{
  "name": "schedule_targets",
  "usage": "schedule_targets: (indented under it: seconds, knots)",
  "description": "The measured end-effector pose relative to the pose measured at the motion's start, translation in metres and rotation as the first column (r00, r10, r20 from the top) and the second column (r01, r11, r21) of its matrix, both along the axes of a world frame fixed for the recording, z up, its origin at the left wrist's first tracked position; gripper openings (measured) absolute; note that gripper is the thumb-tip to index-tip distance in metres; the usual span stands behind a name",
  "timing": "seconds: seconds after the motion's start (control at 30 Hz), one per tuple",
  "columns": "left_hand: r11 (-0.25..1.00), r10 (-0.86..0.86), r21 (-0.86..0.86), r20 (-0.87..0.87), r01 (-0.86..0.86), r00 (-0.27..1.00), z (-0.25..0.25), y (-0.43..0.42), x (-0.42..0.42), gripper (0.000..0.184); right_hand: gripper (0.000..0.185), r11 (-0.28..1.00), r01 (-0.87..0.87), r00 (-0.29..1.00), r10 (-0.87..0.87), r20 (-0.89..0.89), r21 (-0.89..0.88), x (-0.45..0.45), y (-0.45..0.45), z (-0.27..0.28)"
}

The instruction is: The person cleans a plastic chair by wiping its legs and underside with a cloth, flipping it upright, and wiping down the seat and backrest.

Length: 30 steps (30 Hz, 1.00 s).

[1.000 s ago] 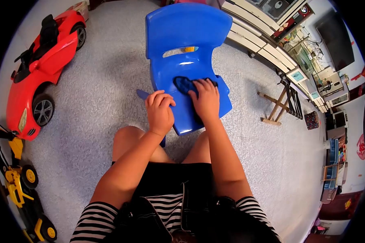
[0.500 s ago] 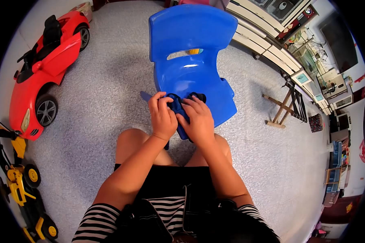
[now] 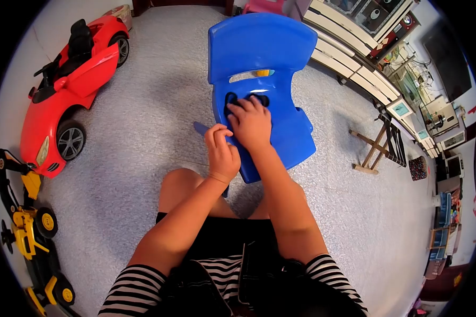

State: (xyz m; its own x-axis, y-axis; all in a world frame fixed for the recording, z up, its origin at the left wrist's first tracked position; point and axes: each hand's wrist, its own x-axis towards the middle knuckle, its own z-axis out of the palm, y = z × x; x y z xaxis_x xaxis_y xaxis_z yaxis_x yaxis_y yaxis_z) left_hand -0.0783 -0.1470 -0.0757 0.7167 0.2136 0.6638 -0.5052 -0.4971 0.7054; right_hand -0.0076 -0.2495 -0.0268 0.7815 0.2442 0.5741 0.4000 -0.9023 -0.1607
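Observation:
A blue plastic chair [image 3: 296, 138] faces me, its seat between my knees and its slotted backrest at the far side. My right hand [image 3: 251, 124] lies over a dark cloth-like item [image 3: 229, 99] on the seat, near the foot of the backrest, with its fingers spread on it. Dark parts of the item show on both sides of the fingers. My left hand [image 3: 223, 153] is at the seat's near left edge, fingers curled; whether anything small is between them is hidden.
At the left stand a red toy car [image 3: 63, 100] and a yellow and black toy digger [image 3: 26, 232]. A folding stool [image 3: 375, 145] stands on the floor at the right, beside a patterned bin [image 3: 418, 168]. White drawers [image 3: 349, 55] line the back right.
Both hands met at the dark item near the seat's front. Since then my right hand has moved it away from me toward the backrest, and my left hand has parted from it.

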Motion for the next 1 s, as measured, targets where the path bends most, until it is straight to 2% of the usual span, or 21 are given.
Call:
schedule_targets:
  seconds: [0.03, 0.07, 0.1, 0.13, 0.2, 0.27, 0.3, 0.37, 0.43, 0.47, 0.57, 0.67, 0.7, 0.8, 0.97, 1.0]
  knots:
    - [1.000, -0.012, -0.009, -0.010, 0.012, 1.000, -0.001, 0.000, 0.000, 0.035, 0.030, 1.000, 0.002, 1.000, -0.002, 0.000, 0.001, -0.012, 0.000, 0.002]
    - [1.000, -0.017, -0.009, -0.010, 0.017, 1.000, -0.002, -0.001, -0.002, 0.035, 0.027, 0.997, -0.066, 0.997, 0.068, -0.027, 0.045, -0.024, -0.002, 0.004]
    - [0.998, 0.061, -0.026, -0.038, -0.062, 0.997, -0.001, -0.003, -0.003, 0.038, 0.024, 0.987, -0.135, 0.989, 0.139, -0.050, 0.088, -0.035, -0.005, 0.006]
    - [0.989, 0.140, -0.042, -0.066, -0.143, 0.988, -0.001, -0.005, -0.005, 0.041, 0.024, 0.987, -0.134, 0.989, 0.138, -0.050, 0.086, -0.047, -0.010, 0.010]
    - [0.984, 0.171, -0.030, -0.133, -0.177, 0.976, -0.003, -0.008, -0.007, 0.048, 0.021, 0.978, -0.177, 0.968, 0.193, -0.158, 0.106, -0.070, -0.025, 0.018]
    - [0.972, 0.151, -0.154, -0.159, -0.175, 0.976, -0.011, -0.011, -0.005, 0.051, 0.017, 0.985, -0.146, 0.976, 0.159, -0.149, 0.096, -0.077, -0.026, 0.021]
    - [0.972, 0.151, -0.155, -0.164, -0.177, 0.975, -0.013, -0.012, -0.006, 0.051, 0.018, 0.989, -0.127, 0.981, 0.137, -0.139, 0.078, -0.078, -0.026, 0.023]
    - [0.986, 0.125, -0.092, -0.151, -0.140, 0.981, -0.016, -0.010, -0.006, 0.050, 0.019, 0.992, -0.110, 0.985, 0.117, -0.128, 0.064, -0.073, -0.019, 0.022]
    - [0.988, 0.135, -0.052, -0.161, -0.145, 0.978, -0.014, -0.010, -0.006, 0.050, 0.022, 1.000, 0.003, 0.993, -0.005, -0.115, -0.010, -0.056, -0.004, 0.019]
    - [0.989, 0.144, -0.017, -0.168, -0.149, 0.975, -0.013, -0.009, -0.006, 0.049, 0.022, 1.000, 0.005, 0.994, -0.005, -0.112, -0.004, -0.044, 0.003, 0.016]
    - [0.987, 0.159, 0.035, -0.150, -0.156, 0.976, -0.014, -0.006, -0.004, 0.052, 0.031, 0.993, 0.092, 0.995, -0.093, -0.020, -0.071, -0.010, 0.018, 0.005]
    - [0.988, 0.150, 0.062, -0.181, -0.141, 0.972, -0.010, -0.004, -0.005, 0.052, 0.031, 0.999, 0.035, 0.999, -0.035, 0.016, -0.004, -0.005, 0.015, 0.000]
    - [0.988, 0.153, 0.063, -0.181, -0.144, 0.972, -0.010, -0.003, -0.005, 0.052, 0.033, 1.000, -0.002, 0.999, 0.003, -0.052, 0.012, -0.009, 0.009, 0.001]
    - [0.989, 0.145, 0.060, -0.156, -0.137, 0.977, -0.011, -0.003, -0.004, 0.051, 0.032, 0.994, -0.112, 0.992, 0.112, -0.061, 0.002, -0.032, -0.006, 0.007]
    - [0.985, 0.174, 0.020, -0.145, -0.172, 0.974, -0.015, -0.009, -0.004, 0.050, 0.036, 0.998, -0.068, 0.995, 0.067, -0.069, -0.013, -0.040, 0.004, 0.012]
    - [0.985, 0.171, 0.022, -0.148, -0.169, 0.974, -0.014, -0.009, -0.005, 0.050, 0.038, 1.000, -0.018, 0.996, 0.015, -0.089, -0.024, -0.034, 0.011, 0.013]
